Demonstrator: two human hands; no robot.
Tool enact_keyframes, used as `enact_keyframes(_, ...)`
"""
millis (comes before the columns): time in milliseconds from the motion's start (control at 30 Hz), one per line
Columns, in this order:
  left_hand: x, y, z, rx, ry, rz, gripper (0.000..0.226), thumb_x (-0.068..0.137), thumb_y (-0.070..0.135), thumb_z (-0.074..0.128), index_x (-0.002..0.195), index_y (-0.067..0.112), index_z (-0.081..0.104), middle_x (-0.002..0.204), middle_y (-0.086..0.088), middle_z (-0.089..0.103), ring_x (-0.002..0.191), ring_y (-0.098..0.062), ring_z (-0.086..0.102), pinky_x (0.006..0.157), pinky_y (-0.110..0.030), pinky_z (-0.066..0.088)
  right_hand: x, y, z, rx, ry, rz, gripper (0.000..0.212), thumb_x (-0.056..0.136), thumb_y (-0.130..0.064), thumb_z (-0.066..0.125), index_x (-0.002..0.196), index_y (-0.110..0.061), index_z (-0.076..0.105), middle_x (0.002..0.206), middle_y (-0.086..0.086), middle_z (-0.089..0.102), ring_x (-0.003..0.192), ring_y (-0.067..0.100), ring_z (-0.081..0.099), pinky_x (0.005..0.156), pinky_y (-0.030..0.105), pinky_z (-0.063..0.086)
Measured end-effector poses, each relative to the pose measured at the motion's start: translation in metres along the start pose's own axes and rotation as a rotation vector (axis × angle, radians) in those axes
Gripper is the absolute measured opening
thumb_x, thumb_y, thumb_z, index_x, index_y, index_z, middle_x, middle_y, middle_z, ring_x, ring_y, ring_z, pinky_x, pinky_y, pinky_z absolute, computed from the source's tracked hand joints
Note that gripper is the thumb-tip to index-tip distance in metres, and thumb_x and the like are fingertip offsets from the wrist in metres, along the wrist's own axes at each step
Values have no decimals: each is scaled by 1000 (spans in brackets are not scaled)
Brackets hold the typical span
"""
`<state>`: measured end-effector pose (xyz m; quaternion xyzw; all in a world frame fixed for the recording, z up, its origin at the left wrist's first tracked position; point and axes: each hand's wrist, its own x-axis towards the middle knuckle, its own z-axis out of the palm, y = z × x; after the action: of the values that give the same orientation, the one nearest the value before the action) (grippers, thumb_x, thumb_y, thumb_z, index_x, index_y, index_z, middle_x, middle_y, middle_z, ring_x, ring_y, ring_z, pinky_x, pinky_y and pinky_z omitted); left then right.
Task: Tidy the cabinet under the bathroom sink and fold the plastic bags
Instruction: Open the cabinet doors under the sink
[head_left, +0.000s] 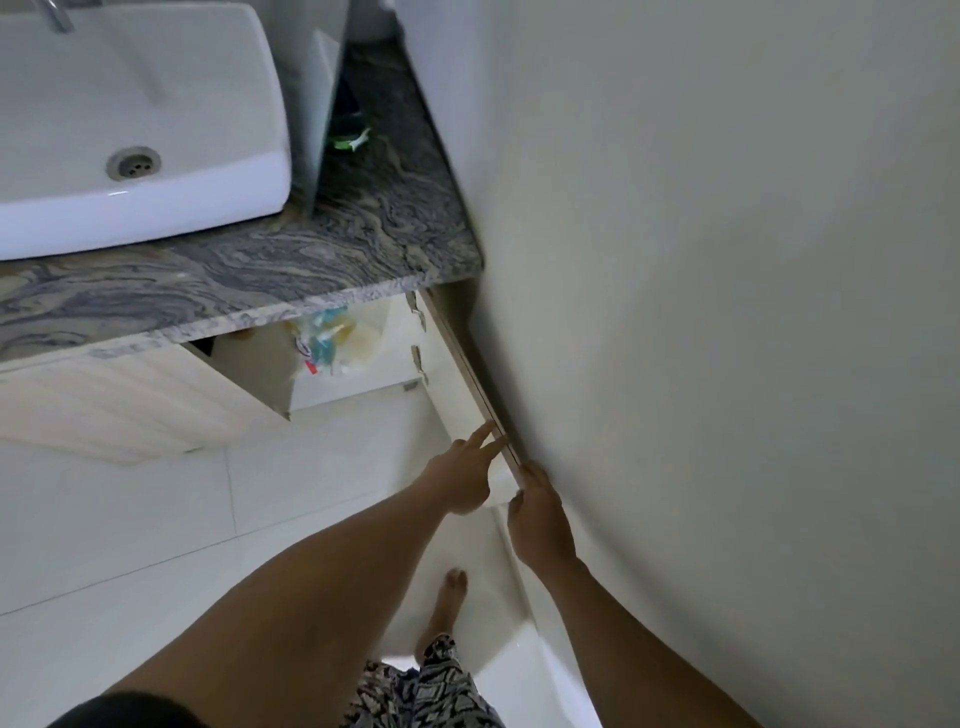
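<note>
- Task at its start, by my reading: cabinet (353, 392) under the sink stands open, nothing taken out, no bag folded
- Plastic bags (332, 340) sit bunched on the shelf inside, just under the counter edge, toward 11 o'clock from the hands; clear film with blue, yellow and red showing; count not readable
- Cabinet door (457, 395) is swung wide to 3 o'clock, its outer face close to the wall (727, 312)
- Left hand (467, 480): two fingers straight, tips touching the door's free edge, the rest loosely tucked, holding nothing
- Right hand (540, 514): wrapped on the same edge just below, thumb on the near side, fingers between door and wall
- Left to do: empty or sort the shelf, fold the bags, close up
- Room: white basin sink (145, 119) at 10 o'clock on a veined grey granite countertop (291, 260); a green item (350, 140) at 12 o'clock; pale glossy floor tiles (156, 519); bare foot (447, 603) at 6 o'clock
</note>
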<state>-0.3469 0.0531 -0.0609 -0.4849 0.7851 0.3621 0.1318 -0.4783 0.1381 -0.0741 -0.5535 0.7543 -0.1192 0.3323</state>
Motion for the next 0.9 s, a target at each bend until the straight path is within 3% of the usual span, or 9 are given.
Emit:
enact_keyframes(167,-9,-16,0,-62,-4,-129,73,97,10,47,159,28,14,168,2,-2,151,-30,21,112,-51,40,10,-14,-6,29,26,-26,47,101,-5,41,148,-9,39,156,3,35,145,17,32,112,24,31)
enact_keyframes(300,-19,-37,-14,-73,73,-217,71,99,20,53,159,25,16,168,1,3,153,-28,18,115,-49,38,25,-42,-11,22,19,-75,44,102,-8,43,146,-14,42,153,0,39,144,18,32,114,31,33)
enact_keyframes(433,-39,-75,-37,-86,150,-294,72,100,31,52,160,20,12,168,0,4,154,-23,11,116,-49,33,45,-79,1,-20,-31,-168,46,102,-9,37,147,-16,40,158,-1,31,147,15,23,118,36,30)
enact_keyframes(600,-85,-137,-55,-168,268,-447,74,100,36,51,159,18,11,168,0,7,154,-21,13,116,-49,34,58,-148,28,-14,-124,-269,46,101,-11,38,146,-18,39,156,-1,32,144,19,32,114,42,38)
enact_keyframes(900,-175,-267,-79,-320,444,-703,75,100,37,51,158,14,11,167,-3,9,153,-21,11,115,-48,31,67,-283,115,-158,-285,-550,48,100,-10,43,147,-7,35,152,9,34,141,21,35,110,30,32)
